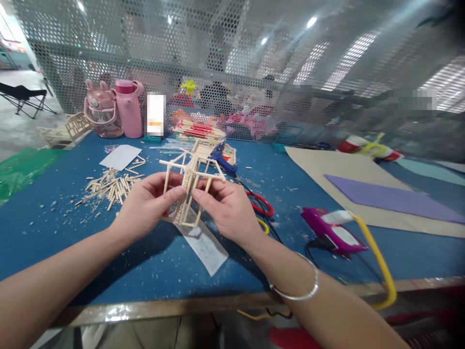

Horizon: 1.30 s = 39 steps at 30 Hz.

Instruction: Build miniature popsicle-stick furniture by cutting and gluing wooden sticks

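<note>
Between my two hands a small model frame of thin wooden sticks (191, 177) is held up above the table. My left hand (152, 198) is closed on its left side, thumb pressed near the middle uprights. On the other side, my right hand (228, 206) grips it with the thumb close to the left one. Below the frame lies a whitish paper strip (209, 247) on the blue table (145, 271). Just behind it rests a blue glue gun (223, 160). A pile of short cut sticks (114, 186) lies left of my left hand.
A purple device (332, 230) with a yellow cable stands at right, before a purple sheet (392, 196) on beige card. Red-handled scissors (263, 206) lie beside my right hand. Pink bottles (130, 111), a lit phone (155, 114) and stick bundles (199, 130) line the perforated metal screen (254, 63).
</note>
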Each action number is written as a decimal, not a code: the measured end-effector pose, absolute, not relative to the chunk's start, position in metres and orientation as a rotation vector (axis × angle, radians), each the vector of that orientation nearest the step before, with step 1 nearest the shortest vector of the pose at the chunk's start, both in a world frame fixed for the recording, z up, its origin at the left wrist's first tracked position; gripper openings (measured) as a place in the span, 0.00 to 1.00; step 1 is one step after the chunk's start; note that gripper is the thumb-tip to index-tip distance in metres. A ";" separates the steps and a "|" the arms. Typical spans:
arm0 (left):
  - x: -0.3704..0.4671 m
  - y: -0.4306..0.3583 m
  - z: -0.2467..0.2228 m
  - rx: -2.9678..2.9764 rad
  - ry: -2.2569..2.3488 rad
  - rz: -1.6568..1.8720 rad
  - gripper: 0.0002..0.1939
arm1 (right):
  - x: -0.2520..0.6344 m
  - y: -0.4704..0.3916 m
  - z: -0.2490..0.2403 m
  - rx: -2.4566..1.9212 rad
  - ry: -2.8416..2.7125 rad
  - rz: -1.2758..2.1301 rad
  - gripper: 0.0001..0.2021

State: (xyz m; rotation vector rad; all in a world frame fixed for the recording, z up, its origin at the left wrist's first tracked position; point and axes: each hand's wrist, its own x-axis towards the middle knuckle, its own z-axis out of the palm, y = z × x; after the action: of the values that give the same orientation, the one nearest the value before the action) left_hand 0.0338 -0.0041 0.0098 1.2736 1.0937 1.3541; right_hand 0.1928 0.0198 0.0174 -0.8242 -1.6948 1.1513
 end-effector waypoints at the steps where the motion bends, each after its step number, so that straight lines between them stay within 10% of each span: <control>1: 0.034 -0.004 0.010 1.278 1.095 1.353 0.16 | 0.193 0.020 0.017 -0.827 -1.700 1.146 0.07; 39: 0.036 -0.005 0.009 1.272 1.055 1.374 0.14 | 0.193 0.019 0.021 -0.872 -1.670 1.243 0.08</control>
State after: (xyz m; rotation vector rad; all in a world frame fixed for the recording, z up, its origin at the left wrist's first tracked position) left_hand 0.0356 -0.0048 0.0091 1.2718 1.0550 1.3738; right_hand 0.1926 0.0186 0.0208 -0.8721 -1.6701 1.2434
